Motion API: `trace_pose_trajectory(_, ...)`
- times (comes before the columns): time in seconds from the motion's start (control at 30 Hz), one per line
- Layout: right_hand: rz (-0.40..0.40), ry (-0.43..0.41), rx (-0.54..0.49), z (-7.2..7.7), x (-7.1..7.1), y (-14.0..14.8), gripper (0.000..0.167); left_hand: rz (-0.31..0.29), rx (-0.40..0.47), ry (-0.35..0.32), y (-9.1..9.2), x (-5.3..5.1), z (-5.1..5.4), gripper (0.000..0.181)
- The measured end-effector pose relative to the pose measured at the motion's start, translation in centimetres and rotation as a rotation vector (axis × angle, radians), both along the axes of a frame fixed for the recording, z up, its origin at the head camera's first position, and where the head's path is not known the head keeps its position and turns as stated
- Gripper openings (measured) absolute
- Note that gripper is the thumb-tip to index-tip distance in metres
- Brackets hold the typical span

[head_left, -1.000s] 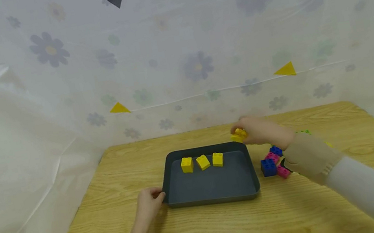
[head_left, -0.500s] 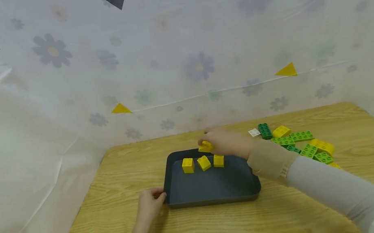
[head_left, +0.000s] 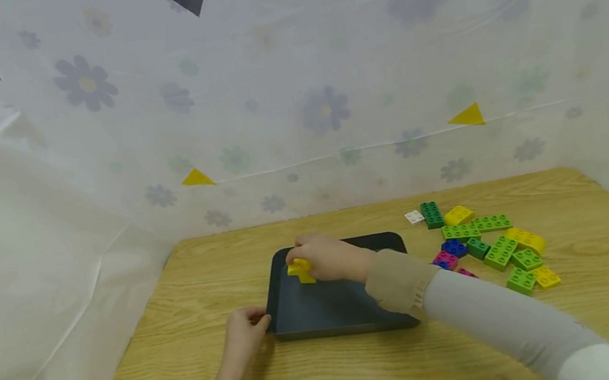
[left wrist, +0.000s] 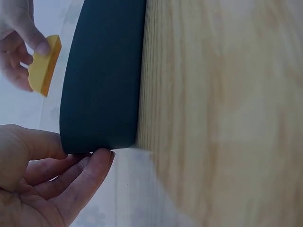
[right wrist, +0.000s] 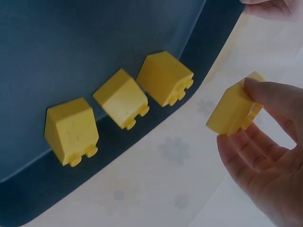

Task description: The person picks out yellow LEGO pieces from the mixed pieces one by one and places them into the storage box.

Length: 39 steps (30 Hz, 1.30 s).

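Observation:
My left hand (head_left: pixel 241 339) grips the near left side of the dark grey tray (head_left: pixel 328 332), with the thumb (left wrist: pixel 42 144) at its rim in the left wrist view. Above the tray's far left part, my right hand (head_left: pixel 329 258) pinches a yellow toy building brick (right wrist: pixel 233 108) between thumb and fingers. Standing in a row inside the tray are three more yellow bricks, a left one (right wrist: pixel 164 78), a middle one (right wrist: pixel 122 99) and a right one (right wrist: pixel 71 130). In the head view the right hand hides most of that row.
Right of the tray lies a loose group of bricks: light green (head_left: pixel 501 252), dark green (head_left: pixel 431 214), yellow (head_left: pixel 524 240), blue (head_left: pixel 453 249), pink (head_left: pixel 445 259) and a small white one (head_left: pixel 414 217). The wooden table (head_left: pixel 173 346) meets a flower-patterned sheet (head_left: pixel 278 107) behind.
My right hand has carried the yellow brick leftward from the tray's far right corner to above its far left part. The left hand stays at the tray's side.

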State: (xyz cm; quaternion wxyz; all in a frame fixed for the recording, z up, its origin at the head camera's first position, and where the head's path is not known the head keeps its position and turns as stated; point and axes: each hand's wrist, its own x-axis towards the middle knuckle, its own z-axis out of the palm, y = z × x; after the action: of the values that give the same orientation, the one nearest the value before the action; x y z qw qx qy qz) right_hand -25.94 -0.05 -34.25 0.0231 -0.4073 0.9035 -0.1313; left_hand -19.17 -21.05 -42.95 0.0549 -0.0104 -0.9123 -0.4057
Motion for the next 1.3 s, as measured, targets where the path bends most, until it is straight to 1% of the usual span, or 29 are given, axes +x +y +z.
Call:
trace_pose_trajectory(0.17,0.054,-0.019,0.016,-1.0,0.2,-1.2,0.036,0.004,-0.004,0.007,0.1,-0.1,-0.1,0.018)
trace_pose_trajectory(0.33,0.079,-0.042,0.074,-2.0,0.2,-2.3,0.035,0.007,0.000,0.003,0.1,-0.1,-0.1,0.017)
trace_pose_trajectory(0.47,0.095,-0.064,0.126,-2.6,0.3,-3.0,0.034,0.011,0.004,-0.018,0.1,-0.1,0.0,0.017)
trace_pose_trajectory(0.8,0.068,-0.127,0.248,-3.7,0.1,-3.9,0.034,0.013,0.003,-0.041,0.1,0.0,0.2,0.017)
trace_pose_trajectory(1.0,0.075,-0.140,0.303,-3.9,0.2,-4.0,0.034,0.015,0.005,-0.022,0.1,0.0,0.3,0.018)
trace_pose_trajectory(1.13,0.079,-0.148,0.324,-4.2,0.1,-4.0,0.034,0.011,0.008,-0.021,0.1,0.1,0.4,0.017)
trace_pose_trajectory(1.3,0.082,-0.139,0.320,-4.4,0.0,-4.0,0.034,0.006,0.002,-0.014,0.0,0.0,0.2,0.017)
